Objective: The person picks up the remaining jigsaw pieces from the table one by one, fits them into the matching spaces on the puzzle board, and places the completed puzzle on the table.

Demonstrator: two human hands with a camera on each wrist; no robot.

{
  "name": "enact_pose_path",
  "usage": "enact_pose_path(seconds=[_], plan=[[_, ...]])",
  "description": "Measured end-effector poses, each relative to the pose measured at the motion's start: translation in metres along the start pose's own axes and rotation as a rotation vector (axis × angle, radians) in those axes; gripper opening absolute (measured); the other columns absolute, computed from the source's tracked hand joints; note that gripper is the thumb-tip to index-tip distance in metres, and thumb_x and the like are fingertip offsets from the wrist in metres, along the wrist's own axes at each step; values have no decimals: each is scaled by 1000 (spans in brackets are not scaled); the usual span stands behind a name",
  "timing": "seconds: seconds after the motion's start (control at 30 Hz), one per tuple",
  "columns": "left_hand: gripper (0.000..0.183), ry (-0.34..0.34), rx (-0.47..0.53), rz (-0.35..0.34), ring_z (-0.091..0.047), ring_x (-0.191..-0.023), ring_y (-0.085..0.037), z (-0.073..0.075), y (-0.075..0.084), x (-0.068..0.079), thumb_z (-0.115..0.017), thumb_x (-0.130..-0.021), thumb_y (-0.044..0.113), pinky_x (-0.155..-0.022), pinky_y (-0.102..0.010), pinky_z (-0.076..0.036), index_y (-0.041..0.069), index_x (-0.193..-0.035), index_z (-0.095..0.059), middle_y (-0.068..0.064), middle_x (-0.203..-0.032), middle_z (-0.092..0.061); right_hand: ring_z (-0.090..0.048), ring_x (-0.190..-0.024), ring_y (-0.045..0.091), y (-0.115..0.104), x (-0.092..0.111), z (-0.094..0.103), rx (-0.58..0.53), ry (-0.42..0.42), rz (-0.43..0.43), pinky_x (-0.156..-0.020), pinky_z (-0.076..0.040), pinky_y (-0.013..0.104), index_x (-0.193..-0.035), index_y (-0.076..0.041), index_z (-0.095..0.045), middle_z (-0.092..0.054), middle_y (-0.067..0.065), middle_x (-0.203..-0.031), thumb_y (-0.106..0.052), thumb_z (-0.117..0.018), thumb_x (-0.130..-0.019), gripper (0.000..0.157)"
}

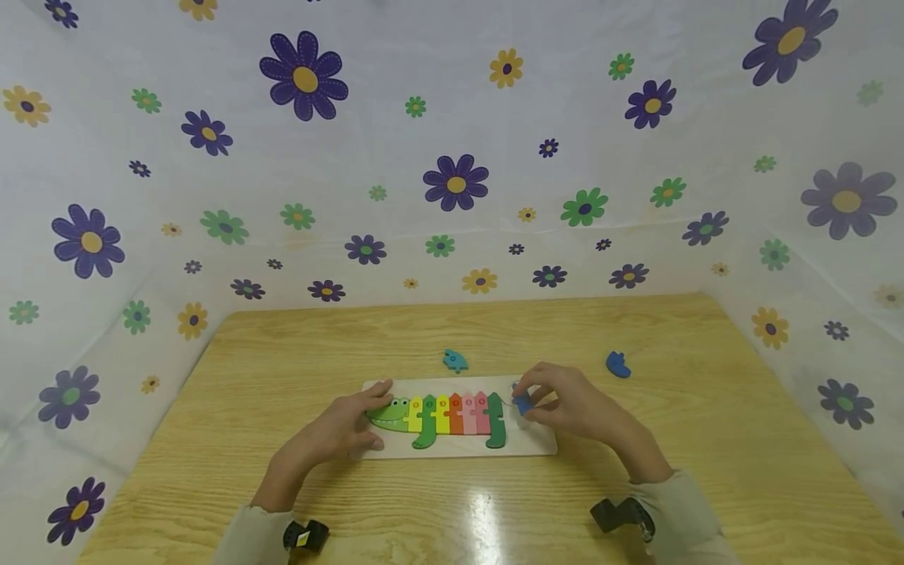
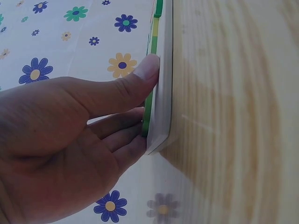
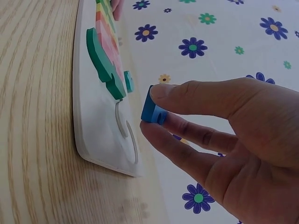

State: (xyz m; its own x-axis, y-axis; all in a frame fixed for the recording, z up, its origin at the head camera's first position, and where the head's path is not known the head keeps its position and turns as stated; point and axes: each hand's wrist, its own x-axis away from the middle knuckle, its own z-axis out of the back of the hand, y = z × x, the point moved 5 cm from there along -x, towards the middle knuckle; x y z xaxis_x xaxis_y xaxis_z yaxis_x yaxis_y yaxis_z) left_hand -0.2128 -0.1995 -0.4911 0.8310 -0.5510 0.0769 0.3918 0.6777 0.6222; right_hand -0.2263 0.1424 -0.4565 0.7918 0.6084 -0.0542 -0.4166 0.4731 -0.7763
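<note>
A wooden crocodile puzzle board [image 1: 530,444] lies flat on the table, with a green head [image 1: 391,416] at its left and numbered yellow, green, orange, red and pink pieces in a row. My left hand [image 1: 342,428] holds the board's left end, thumb on the near side and fingers by the head. Over the right end, my right hand [image 1: 574,402] pinches a small blue puzzle piece [image 3: 152,109] between thumb and fingertips. The piece is raised above the board. Below it, the curved tail outline [image 3: 126,126] shows on bare board, beside the dark green leg piece [image 1: 497,424].
A light blue puzzle piece [image 1: 455,361] lies just behind the board. Farther right at the back is a darker blue curved piece [image 1: 617,364]. A flower-patterned white sheet [image 1: 395,141] rises behind the wooden table [image 1: 424,510] and along its sides.
</note>
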Motion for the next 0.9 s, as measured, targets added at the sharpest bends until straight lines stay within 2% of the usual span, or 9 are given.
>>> enact_pose_path(seconds=[0.53,0.73,0.9], plan=[[73,4,3,1,-30,-149,-42,-1,-3,1,-82,-84,7,-117,-55,-30,-10,-146,-48,-23,-162,-31,-72,-100,26,1,-3,-7,45,-14,-45,-83,-62,31,-111,-6,-72,-67,8,-115,-2,-79,-89,24],[73,6,0,11,-30,-149,-41,-1,-3,0,-83,-84,6,-118,-55,-30,-10,-146,-48,-22,-162,-31,-72,-100,26,0,-4,-11,53,-30,-37,-83,-62,29,-112,-6,-72,-68,8,-114,-1,-79,-88,25],[73,8,-9,24,-30,-150,-40,-1,-3,-1,-83,-84,6,-118,-54,-30,-9,-147,-49,-21,-163,-32,-72,-99,26,0,-6,-13,72,-36,-61,-83,-62,32,-112,-5,-73,-69,7,-112,-2,-80,-88,25]])
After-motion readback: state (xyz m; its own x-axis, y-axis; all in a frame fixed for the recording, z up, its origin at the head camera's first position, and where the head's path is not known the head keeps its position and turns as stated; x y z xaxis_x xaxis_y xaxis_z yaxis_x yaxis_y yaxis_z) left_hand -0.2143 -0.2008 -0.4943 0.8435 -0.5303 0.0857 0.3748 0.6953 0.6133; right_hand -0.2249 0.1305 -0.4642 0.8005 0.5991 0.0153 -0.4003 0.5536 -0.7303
